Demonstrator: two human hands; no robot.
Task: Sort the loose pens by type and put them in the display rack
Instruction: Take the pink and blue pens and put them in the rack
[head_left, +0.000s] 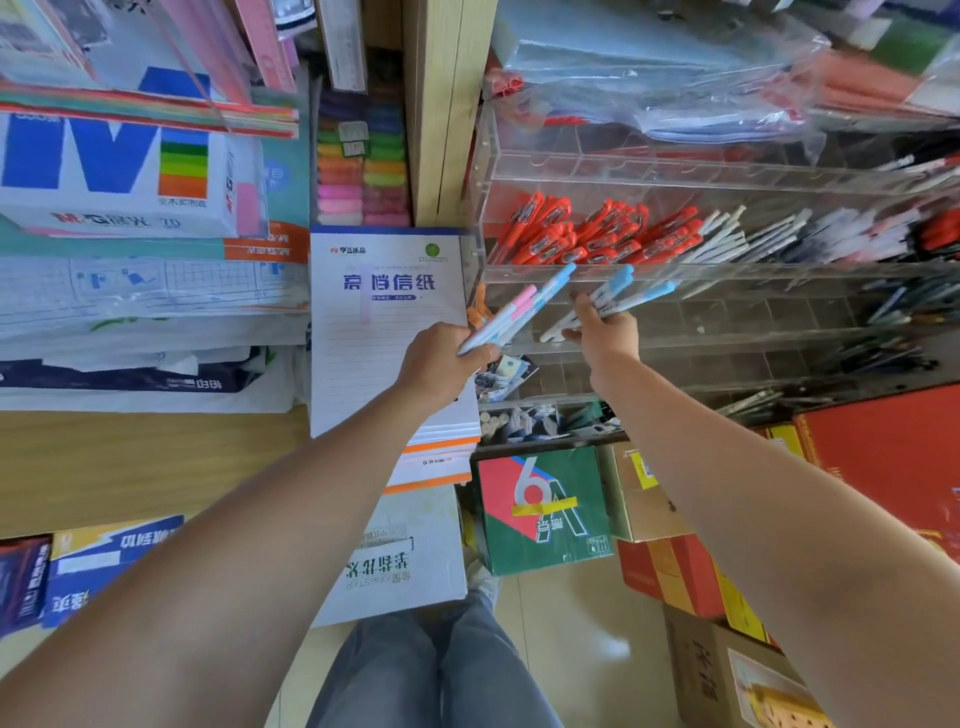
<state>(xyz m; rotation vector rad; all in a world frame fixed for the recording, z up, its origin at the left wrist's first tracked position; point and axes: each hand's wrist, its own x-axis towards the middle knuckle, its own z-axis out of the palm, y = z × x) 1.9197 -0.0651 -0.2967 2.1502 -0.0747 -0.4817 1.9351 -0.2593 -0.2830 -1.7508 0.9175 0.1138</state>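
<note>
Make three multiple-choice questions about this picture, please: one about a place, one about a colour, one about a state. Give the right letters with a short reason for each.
1. Where are the red pens?
A. in the clear display rack
B. on the floor
C. in the left hand

2. Which cap colours show on the pens in the left hand?
A. green and black
B. pink and light blue
C. only red

3. What is the state of the right hand?
A. open and empty
B. closed in a grip on light-blue-capped pens
C. flat on the writing pad

Answers:
1 A, the red pens lie in rack compartments.
2 B, both colours stick out above the fist.
3 B, its fingers wrap a bundle at the rack's front.
</note>
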